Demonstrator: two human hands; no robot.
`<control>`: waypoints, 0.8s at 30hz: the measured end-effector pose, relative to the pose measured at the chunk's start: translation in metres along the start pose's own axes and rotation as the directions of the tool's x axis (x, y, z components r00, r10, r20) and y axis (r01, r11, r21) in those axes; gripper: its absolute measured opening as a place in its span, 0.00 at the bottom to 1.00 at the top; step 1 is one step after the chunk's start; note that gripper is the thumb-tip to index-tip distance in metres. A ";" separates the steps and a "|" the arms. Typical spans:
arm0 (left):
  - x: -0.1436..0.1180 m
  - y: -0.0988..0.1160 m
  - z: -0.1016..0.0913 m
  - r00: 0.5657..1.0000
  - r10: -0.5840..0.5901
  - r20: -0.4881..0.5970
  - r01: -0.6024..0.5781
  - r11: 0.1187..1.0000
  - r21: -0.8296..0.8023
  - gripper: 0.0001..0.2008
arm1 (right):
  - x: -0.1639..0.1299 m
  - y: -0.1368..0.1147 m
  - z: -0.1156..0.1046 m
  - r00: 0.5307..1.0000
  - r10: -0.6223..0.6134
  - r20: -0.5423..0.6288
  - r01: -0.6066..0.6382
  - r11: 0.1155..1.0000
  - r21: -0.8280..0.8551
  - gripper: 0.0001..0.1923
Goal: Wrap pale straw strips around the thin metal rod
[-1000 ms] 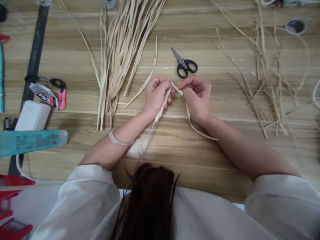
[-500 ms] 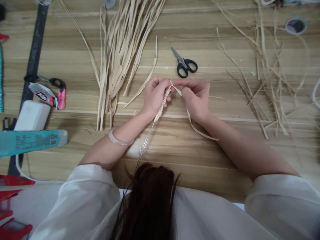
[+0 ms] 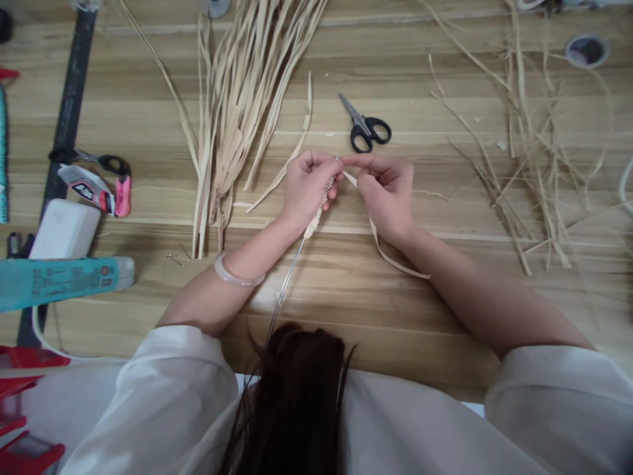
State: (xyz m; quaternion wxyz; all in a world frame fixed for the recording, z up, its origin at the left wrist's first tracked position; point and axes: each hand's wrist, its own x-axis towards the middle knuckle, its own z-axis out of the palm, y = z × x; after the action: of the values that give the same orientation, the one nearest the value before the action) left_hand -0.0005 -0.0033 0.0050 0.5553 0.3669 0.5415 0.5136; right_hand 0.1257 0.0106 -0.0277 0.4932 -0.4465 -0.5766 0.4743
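Pinched in my left hand [image 3: 310,185] is a short woven piece of straw [image 3: 312,228], wrapped in tight ridges around thin metal wires [image 3: 287,284]. The wires run down from it toward the hair at the bottom of the view. My right hand [image 3: 388,191] is closed on a flat pale straw strip [image 3: 383,254], whose tail curves down beside the right forearm. The right index finger reaches across to the top end of the woven piece, by the left thumb. Fingers hide part of the ridges. Black-handled scissors [image 3: 363,125] lie just beyond my hands.
A bundle of straw strips [image 3: 242,112] lies at the back left, and thin straw scraps [image 3: 529,145] are scattered at the right. On the left are a second pair of scissors [image 3: 106,161], a white box-shaped device [image 3: 66,227] and a teal package [image 3: 64,280].
My left thumb has shifted up over the top end of the woven piece and covers more of it. The right hand has moved very slightly left, still holding the strip.
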 end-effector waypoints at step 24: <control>0.008 0.003 -0.001 0.997 -0.074 -0.038 0.073 0.997 -0.019 0.06 | -0.005 -0.014 0.006 0.997 0.012 -0.082 -0.003 0.994 0.107 0.03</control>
State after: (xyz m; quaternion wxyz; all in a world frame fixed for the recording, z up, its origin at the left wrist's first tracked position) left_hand -0.0032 0.0044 0.0057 0.5665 0.3318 0.5605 0.5047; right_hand 0.1195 0.0034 -0.0146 0.5378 -0.4409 -0.5281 0.4874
